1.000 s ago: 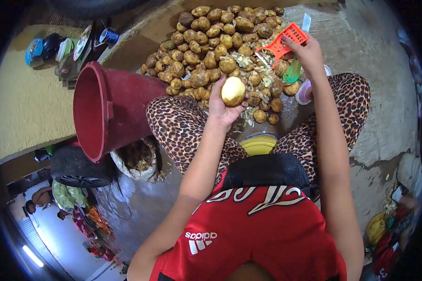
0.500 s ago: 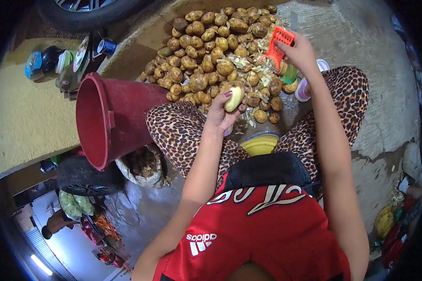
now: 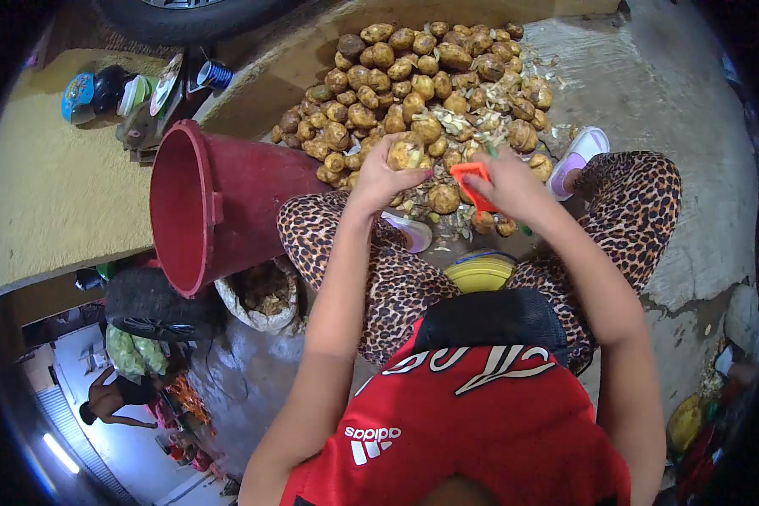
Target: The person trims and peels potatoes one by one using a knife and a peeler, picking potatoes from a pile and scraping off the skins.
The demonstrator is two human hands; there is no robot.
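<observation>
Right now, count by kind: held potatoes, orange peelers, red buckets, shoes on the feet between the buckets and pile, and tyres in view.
Held potato: 1
Orange peeler: 1
Red bucket: 1
Shoes: 2
Tyres: 2
Total: 7

The concrete floor [image 3: 700, 223] bears heaped potatoes [image 3: 422, 86], pale peelings [image 3: 454, 124] and an open sack [image 3: 266, 320].

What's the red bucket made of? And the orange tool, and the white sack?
Red bucket: probably plastic, dull, with a stiff, evenly coloured rim.
Orange tool: the visible part is probably plastic, smooth, in one bright colour.
White sack: maybe cloth or woven plastic, matte; its edge looks floppy, but any weave is too small to see.
</observation>
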